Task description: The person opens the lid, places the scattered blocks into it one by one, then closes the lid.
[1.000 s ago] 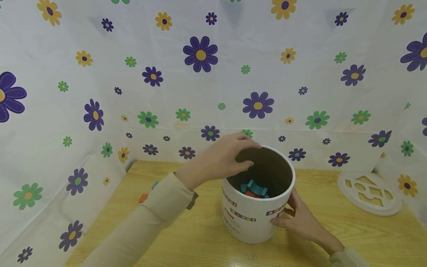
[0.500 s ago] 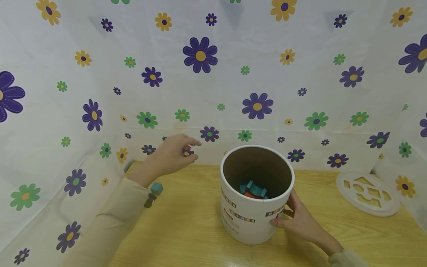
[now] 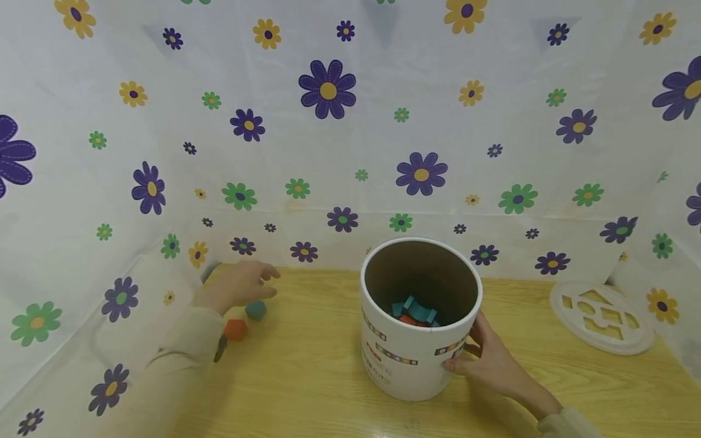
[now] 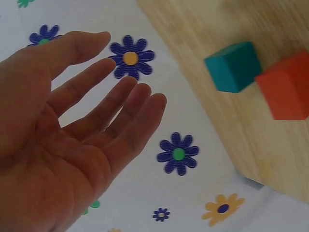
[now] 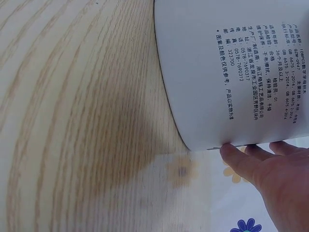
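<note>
My left hand (image 3: 241, 285) holds nothing and hovers with relaxed fingers over the table's left side. Close by its fingers lies a teal block (image 3: 255, 310), with an orange-red block (image 3: 235, 329) beside it. A dark block (image 3: 220, 350) is partly hidden by the sleeve. In the left wrist view, the palm shows bare, and the teal block (image 4: 235, 67) and red block (image 4: 287, 89) lie off to its right. My right hand (image 3: 495, 362) grips the side of a white cylindrical bucket (image 3: 405, 371), which stands upright without its lid. Teal blocks (image 3: 420, 312) and a red one sit inside.
A round white lid (image 3: 602, 319) with shaped cut-outs lies at the right of the wooden table (image 3: 306, 377). White cloth (image 3: 350, 146) with printed flowers walls in the back and both sides. Printed text (image 5: 236, 77) covers the bucket's side in the right wrist view.
My left hand has moved from above the bucket's rim leftward and down to near the loose blocks. The right hand and the bucket have stayed put.
</note>
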### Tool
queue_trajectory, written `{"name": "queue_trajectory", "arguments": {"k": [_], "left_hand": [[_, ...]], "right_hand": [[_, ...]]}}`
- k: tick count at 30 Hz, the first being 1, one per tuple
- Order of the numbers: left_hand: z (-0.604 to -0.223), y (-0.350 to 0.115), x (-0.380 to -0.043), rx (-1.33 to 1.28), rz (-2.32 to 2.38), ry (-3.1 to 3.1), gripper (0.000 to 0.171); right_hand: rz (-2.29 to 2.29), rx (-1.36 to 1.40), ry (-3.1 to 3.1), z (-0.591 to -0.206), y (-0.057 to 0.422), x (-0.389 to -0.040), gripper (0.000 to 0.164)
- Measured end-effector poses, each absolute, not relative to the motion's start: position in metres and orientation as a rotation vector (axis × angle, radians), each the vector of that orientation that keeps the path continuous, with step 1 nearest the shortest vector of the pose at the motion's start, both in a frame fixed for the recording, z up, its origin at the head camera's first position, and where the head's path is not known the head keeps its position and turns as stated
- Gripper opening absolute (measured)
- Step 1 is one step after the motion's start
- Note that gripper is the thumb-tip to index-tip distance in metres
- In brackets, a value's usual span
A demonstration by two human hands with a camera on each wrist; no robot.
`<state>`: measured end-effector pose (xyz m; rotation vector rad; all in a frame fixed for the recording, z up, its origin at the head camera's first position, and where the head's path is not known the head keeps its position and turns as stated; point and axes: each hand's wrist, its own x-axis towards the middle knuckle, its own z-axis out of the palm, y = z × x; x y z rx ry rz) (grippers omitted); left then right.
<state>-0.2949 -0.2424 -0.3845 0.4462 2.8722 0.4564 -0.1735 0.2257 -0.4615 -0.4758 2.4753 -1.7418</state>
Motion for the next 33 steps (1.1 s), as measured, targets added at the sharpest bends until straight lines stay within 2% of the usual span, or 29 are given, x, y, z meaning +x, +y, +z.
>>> {"name": "queue_trajectory", "arguments": {"k": [9, 22, 33], "left_hand": [[-0.411, -0.256, -0.292, 0.327, 0.463, 2.828, 0.040], [-0.423, -0.262, -0.293, 0.229, 0.488, 2.800, 0.031], [-0.426, -0.261, -0.295, 0.247, 0.482, 2.826, 0.031]], "right_hand": [[-1.730, -0.437, 2.474, -0.463, 0.225, -0.173, 0.110], [-1.721, -0.414, 2.473, -0.463, 0.226, -0.173, 0.110], [-1.717, -0.387, 2.477, -0.464, 0.225, -0.173, 0.111]]}}
